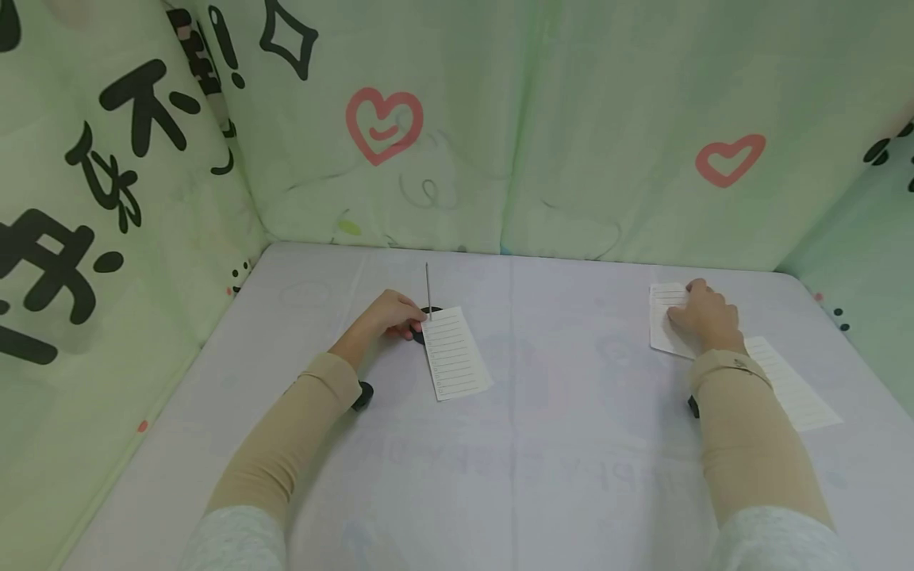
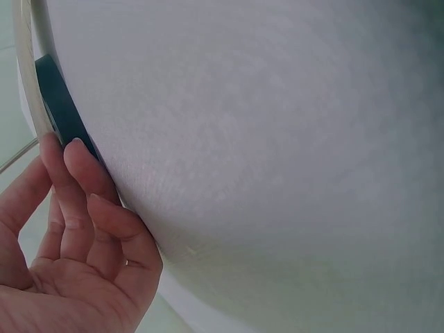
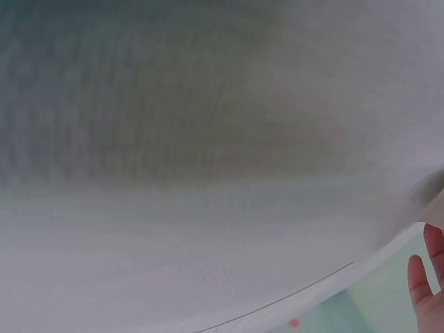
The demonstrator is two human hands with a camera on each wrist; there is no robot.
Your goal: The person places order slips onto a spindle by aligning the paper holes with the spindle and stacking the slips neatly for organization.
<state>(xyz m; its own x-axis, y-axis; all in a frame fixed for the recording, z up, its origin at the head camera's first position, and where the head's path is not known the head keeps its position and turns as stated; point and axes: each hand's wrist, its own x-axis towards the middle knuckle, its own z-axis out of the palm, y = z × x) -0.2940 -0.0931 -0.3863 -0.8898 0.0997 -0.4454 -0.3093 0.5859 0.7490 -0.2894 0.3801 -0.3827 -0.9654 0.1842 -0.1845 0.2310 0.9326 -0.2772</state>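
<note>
A thin metal spike (image 1: 428, 289) rises from a round black base (image 1: 418, 336), and a lined white paper slip (image 1: 457, 357) lies over the base with a corner beside the rod. My left hand (image 1: 397, 314) grips the base's left edge, its fingertips right at that corner. The left wrist view shows curled fingers against the dark base (image 2: 61, 104) under the pale edge of the paper. On the right, my right hand (image 1: 710, 316) reaches over a second lined slip (image 1: 667, 321), thumb and index finger apart on its surface. The right wrist view catches only a few separated fingers (image 3: 419, 281).
Another lined paper slip (image 1: 793, 388) lies beside the right forearm, which partly covers it. A white cloth covers the table (image 1: 571, 460). Green printed curtains (image 1: 571, 127) stand around its back and sides.
</note>
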